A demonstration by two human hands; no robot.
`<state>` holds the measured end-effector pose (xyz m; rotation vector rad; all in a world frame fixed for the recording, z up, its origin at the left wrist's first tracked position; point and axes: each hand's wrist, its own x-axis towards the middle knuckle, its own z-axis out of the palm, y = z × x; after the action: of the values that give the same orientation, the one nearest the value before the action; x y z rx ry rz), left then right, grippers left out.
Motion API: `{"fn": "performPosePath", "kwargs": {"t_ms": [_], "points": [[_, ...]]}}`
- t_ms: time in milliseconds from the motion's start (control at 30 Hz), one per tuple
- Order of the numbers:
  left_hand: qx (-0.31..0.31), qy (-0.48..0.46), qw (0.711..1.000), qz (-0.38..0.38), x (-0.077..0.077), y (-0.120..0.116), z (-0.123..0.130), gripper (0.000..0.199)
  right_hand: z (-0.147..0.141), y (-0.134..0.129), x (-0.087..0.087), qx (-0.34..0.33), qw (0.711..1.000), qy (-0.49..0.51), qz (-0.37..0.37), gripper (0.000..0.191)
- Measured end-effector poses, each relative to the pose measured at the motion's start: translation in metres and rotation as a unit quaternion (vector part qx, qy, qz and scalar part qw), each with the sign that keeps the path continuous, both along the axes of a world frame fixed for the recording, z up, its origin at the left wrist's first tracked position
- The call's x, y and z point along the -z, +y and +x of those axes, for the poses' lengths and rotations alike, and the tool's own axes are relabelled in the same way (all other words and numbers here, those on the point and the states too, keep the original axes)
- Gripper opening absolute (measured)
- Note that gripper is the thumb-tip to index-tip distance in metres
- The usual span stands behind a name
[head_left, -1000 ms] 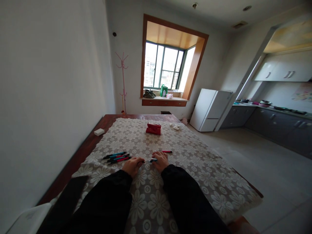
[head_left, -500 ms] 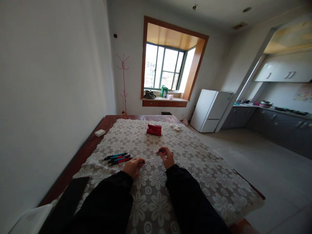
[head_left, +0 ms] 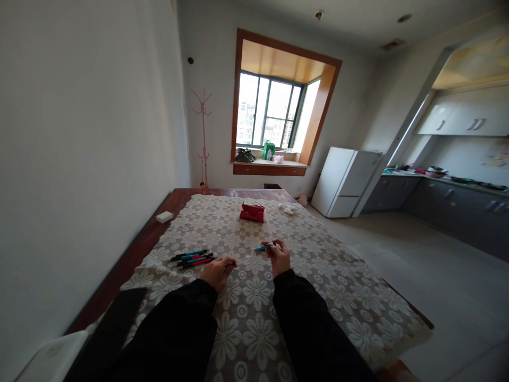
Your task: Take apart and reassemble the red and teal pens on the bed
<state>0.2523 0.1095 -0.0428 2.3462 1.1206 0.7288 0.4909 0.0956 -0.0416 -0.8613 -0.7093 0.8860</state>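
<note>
My right hand (head_left: 280, 257) is closed in a pinch round a blue pen (head_left: 261, 248), whose blue length points left just above the cloth. Fingers cover part of the pen's other, darker end. My left hand (head_left: 217, 271) lies low over the tablecloth, its fingers pressed together around a small dark thing (head_left: 234, 264) that I cannot make out. Just left of that hand, a group of pens (head_left: 193, 259) in blue, red and black lies side by side on the cloth. Beyond both hands stands a red pouch (head_left: 252, 213).
A floral lace tablecloth (head_left: 260, 331) covers the wooden table (head_left: 115, 270). On the left edge is a white box-shaped object (head_left: 164, 216); crumpled white pieces (head_left: 287, 210) lie at the far right. A dark flat object (head_left: 115, 323) is near my left sleeve.
Earlier a silvery tip stuck out to the left of my right hand; now a blue pen length does. That hand has shifted slightly right. My left hand has stayed in place.
</note>
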Motion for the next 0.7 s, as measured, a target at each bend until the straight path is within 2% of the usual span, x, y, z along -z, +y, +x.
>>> {"fn": "performPosePath", "kwargs": {"t_ms": [233, 700], "points": [[-0.015, -0.001, 1.0, 0.008, -0.0042, -0.0025, -0.0001, 0.021, -0.0055, -0.0017, 0.002, -0.056, 0.996, 0.066, 0.013, 0.033], [-0.017, -0.001, 1.0, 0.006, -0.0013, -0.0011, -0.0009, 0.023, -0.0108, -0.0053, -0.0002, -0.093, 0.994, 0.062, 0.009, 0.03]]}}
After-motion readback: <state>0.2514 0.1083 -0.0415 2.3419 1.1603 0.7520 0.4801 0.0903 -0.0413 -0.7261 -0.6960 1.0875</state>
